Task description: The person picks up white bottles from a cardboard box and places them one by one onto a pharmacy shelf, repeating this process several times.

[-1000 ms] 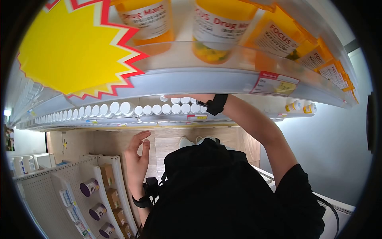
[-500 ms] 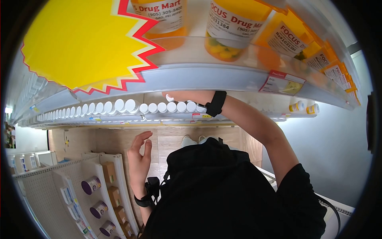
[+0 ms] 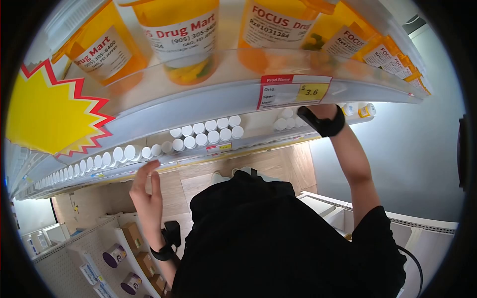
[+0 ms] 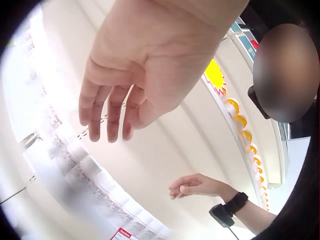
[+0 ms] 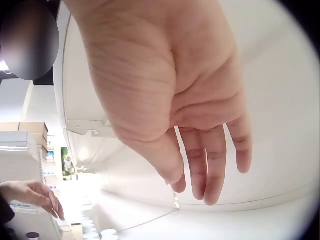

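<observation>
My right hand (image 5: 170, 85) hangs over the lower shelf with loosely bent fingers and nothing in them. In the head view the upper shelf's front edge hides its fingers; only the back of the hand (image 3: 322, 111) and the banded wrist show. Just left of it stands a small group of white-capped bottles (image 3: 281, 123). Farther left, two rows of white bottles (image 3: 213, 137) stand upright on the same shelf. My left hand (image 3: 147, 191) is raised in front of that shelf, fingers relaxed and holding nothing; the left wrist view shows its bare palm (image 4: 150, 60).
Amber pill bottles (image 3: 191, 44) line the upper shelf behind a clear lip with a price tag (image 3: 295, 92). A yellow starburst sign (image 3: 54, 111) sticks out at left. Two amber-and-white bottles (image 3: 366, 110) stand at the right end. A pegboard rack (image 3: 74, 248) is behind at left.
My right hand has moved right along the lower shelf, away from the white bottles; a tilted white cap showed at its fingers half a second ago. The head view has turned.
</observation>
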Demonstrator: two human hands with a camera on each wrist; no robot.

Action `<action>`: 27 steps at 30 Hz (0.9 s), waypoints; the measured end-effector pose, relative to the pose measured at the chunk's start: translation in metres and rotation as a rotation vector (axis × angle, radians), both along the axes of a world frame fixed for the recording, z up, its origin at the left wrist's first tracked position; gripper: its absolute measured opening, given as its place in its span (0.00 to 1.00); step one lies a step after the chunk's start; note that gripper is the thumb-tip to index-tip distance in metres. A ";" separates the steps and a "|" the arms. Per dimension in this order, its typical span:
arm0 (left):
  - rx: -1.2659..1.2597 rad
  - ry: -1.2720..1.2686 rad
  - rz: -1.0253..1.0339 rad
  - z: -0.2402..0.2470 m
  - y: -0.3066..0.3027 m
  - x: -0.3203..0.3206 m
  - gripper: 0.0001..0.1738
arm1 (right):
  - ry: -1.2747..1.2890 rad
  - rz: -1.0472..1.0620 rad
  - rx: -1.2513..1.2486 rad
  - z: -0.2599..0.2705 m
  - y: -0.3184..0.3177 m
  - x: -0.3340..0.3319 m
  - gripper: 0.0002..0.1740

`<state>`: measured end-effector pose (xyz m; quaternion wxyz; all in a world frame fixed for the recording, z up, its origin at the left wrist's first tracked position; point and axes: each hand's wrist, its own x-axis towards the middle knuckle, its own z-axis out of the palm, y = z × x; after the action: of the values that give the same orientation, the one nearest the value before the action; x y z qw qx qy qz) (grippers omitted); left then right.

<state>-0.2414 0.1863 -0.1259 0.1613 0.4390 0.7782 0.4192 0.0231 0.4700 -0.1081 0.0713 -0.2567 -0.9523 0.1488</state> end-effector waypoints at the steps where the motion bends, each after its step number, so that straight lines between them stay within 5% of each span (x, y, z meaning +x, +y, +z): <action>1: 0.029 0.083 -0.013 0.004 0.009 -0.003 0.11 | -0.009 -0.019 -0.009 0.002 -0.013 0.019 0.10; 10: -0.093 0.345 -0.170 -0.036 0.083 -0.035 0.16 | -0.187 -0.085 -0.143 0.006 -0.043 0.041 0.19; 12: -0.087 -0.084 -0.189 -0.031 0.090 -0.032 0.15 | -0.163 -0.066 -0.119 -0.007 -0.042 0.043 0.19; 27: -0.262 -0.069 -0.302 -0.057 0.109 -0.052 0.16 | -0.181 -0.036 -0.143 -0.030 -0.038 0.041 0.16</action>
<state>-0.2931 0.2952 -0.1828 0.3047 0.5111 0.7455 0.3004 0.0645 0.4321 -0.1380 -0.0308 -0.2906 -0.9370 0.1914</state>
